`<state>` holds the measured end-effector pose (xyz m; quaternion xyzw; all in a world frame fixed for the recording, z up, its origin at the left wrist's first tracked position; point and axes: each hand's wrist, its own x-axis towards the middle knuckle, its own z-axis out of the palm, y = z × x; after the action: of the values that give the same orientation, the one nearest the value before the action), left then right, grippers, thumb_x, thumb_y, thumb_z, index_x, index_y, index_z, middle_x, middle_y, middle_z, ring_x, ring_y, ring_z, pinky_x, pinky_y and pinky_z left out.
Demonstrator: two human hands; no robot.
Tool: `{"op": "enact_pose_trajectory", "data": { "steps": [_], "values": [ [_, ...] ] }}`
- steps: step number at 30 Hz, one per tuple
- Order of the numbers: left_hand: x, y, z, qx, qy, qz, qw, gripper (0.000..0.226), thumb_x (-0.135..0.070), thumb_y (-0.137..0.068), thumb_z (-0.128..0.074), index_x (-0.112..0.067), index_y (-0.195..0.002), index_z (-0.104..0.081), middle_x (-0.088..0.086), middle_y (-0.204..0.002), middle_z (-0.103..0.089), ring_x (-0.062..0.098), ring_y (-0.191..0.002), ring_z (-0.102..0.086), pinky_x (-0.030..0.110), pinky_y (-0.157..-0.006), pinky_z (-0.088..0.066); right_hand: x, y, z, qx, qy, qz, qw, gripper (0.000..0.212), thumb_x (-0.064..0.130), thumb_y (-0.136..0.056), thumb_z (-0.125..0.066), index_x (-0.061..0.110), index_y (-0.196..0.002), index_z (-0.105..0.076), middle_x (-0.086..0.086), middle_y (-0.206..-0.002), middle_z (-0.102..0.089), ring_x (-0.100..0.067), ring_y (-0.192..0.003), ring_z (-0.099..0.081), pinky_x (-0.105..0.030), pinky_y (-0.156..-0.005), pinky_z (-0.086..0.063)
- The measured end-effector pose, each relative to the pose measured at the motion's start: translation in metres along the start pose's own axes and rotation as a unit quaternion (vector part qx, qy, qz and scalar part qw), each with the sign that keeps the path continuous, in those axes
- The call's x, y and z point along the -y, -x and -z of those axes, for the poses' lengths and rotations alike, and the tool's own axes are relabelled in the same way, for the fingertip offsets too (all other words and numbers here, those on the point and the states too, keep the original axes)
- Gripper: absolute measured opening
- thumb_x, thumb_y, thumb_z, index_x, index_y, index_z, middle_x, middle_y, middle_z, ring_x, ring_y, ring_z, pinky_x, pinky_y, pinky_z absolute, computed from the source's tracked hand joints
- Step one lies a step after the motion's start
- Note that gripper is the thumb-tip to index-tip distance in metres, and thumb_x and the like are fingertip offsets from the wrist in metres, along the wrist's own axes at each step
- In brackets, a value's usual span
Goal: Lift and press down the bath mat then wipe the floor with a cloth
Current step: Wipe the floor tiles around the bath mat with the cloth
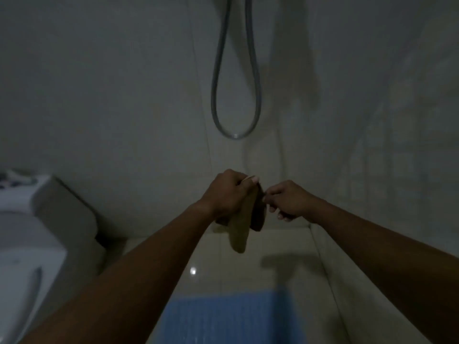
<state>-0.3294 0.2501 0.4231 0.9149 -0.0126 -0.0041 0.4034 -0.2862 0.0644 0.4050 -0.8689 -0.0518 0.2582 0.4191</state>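
Note:
A tan and brown cloth (242,228) hangs in the air in front of the wall, held by both hands. My left hand (227,194) grips its upper edge in a fist. My right hand (285,201) pinches the cloth's top right edge. Most of the cloth dangles below my left hand. The blue bath mat (223,316) lies flat on the glossy pale floor (248,259) at the bottom centre, between my forearms. The room is dim and the picture is blurred.
A white toilet (29,244) with its cistern stands at the left. A grey shower hose (236,95) loops down the tiled wall straight ahead. Another wall closes the right side, meeting the floor along a narrow ledge.

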Motion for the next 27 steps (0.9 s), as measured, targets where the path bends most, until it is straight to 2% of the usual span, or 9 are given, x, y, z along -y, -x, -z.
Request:
{"op": "enact_pose_trajectory", "data": {
  "steps": [3,7,11,14,16,18,20,23,27],
  "values": [
    [0.097,-0.005,-0.104,0.01,0.025,0.026,0.999,0.05,-0.046,-0.099,-0.05,-0.007,-0.076,-0.071,0.012,-0.071,-0.068,0.024,-0.063,-0.063,0.038,-0.06,-0.052,-0.118,-0.059,-0.084,-0.047,-0.069,-0.056,0.995,0.021,0.022,-0.102,-0.049,0.019,-0.09,-0.066,-0.011,-0.083,-0.073,-0.023,-0.053,-0.068,-0.029,-0.049,-0.053],
    [0.217,0.012,-0.245,0.013,0.066,0.048,0.997,0.051,-0.041,-0.101,-0.048,-0.009,-0.065,-0.064,-0.001,-0.056,-0.059,0.007,-0.048,-0.051,0.03,-0.053,-0.045,-0.268,-0.123,-0.177,-0.234,-0.078,-0.074,0.966,0.018,0.034,-0.096,-0.047,0.033,-0.082,-0.058,-0.008,-0.09,-0.071,-0.031,-0.073,-0.071,-0.047,-0.069,-0.061],
    [0.35,0.031,-0.396,-0.039,0.14,0.085,0.986,0.052,-0.037,-0.103,-0.046,-0.008,-0.059,-0.051,0.0,-0.052,-0.051,0.011,-0.048,-0.047,0.03,-0.051,-0.039,-0.392,-0.193,-0.259,-0.307,0.023,0.0,0.951,0.014,0.027,-0.099,-0.051,0.023,-0.09,-0.061,-0.001,-0.098,-0.069,-0.021,-0.088,-0.061,-0.03,-0.076,-0.044],
    [0.408,0.026,-0.445,-0.1,0.186,0.144,0.967,0.049,-0.031,-0.103,-0.048,-0.016,-0.056,-0.047,-0.004,-0.054,-0.051,0.008,-0.051,-0.046,0.027,-0.052,-0.033,-0.422,-0.241,-0.295,-0.316,0.049,0.075,0.945,0.015,0.027,-0.1,-0.05,0.021,-0.093,-0.061,0.002,-0.093,-0.066,-0.015,-0.082,-0.055,-0.027,-0.065,-0.033],
    [0.473,0.012,-0.485,-0.127,0.155,0.184,0.962,0.042,-0.027,-0.101,-0.049,-0.013,-0.062,-0.058,0.003,-0.063,-0.061,0.014,-0.062,-0.058,0.027,-0.058,-0.038,-0.455,-0.296,-0.336,-0.282,0.067,0.131,0.948,0.012,0.025,-0.1,-0.05,0.02,-0.1,-0.061,-0.003,-0.102,-0.066,-0.02,-0.093,-0.06,-0.028,-0.07,-0.04],
    [0.532,0.001,-0.506,-0.126,0.071,0.244,0.959,0.027,-0.03,-0.094,-0.053,-0.013,-0.107,-0.071,0.014,-0.104,-0.07,0.029,-0.099,-0.066,0.033,-0.081,-0.05,-0.492,-0.345,-0.379,-0.153,0.066,0.133,0.977,0.033,0.024,-0.101,-0.051,0.02,-0.133,-0.053,-0.009,-0.137,-0.055,-0.025,-0.126,-0.051,-0.034,-0.103,-0.041],
    [0.586,-0.005,-0.522,-0.114,-0.016,0.275,0.954,0.054,-0.034,-0.092,-0.054,-0.016,-0.142,-0.05,0.015,-0.137,-0.056,0.035,-0.126,-0.052,0.046,-0.101,-0.046,-0.538,-0.385,-0.423,-0.045,0.105,0.074,0.991,0.071,0.046,-0.098,-0.051,0.025,-0.157,-0.019,-0.007,-0.161,-0.025,-0.027,-0.146,-0.026,-0.044,-0.121,-0.02],
    [0.637,-0.016,-0.53,-0.122,-0.114,0.177,0.97,0.058,-0.047,-0.094,-0.035,-0.014,-0.138,-0.055,0.014,-0.136,-0.057,0.034,-0.126,-0.05,0.045,-0.101,-0.043,-0.593,-0.41,-0.472,-0.066,0.24,0.007,0.968,0.111,0.096,-0.066,-0.014,0.035,-0.157,0.006,-0.003,-0.167,0.005,-0.033,-0.152,-0.001,-0.057,-0.121,-0.008],
    [0.692,-0.038,-0.541,-0.112,-0.177,0.083,0.974,0.066,-0.052,-0.095,-0.017,-0.012,-0.123,-0.061,0.013,-0.128,-0.058,0.039,-0.12,-0.049,0.051,-0.093,-0.044,-0.605,-0.411,-0.5,-0.16,0.321,0.035,0.933,0.111,0.099,-0.061,0.0,0.042,-0.157,-0.001,-0.005,-0.166,0.013,-0.032,-0.152,0.012,-0.063,-0.118,0.005]
  ]
}}
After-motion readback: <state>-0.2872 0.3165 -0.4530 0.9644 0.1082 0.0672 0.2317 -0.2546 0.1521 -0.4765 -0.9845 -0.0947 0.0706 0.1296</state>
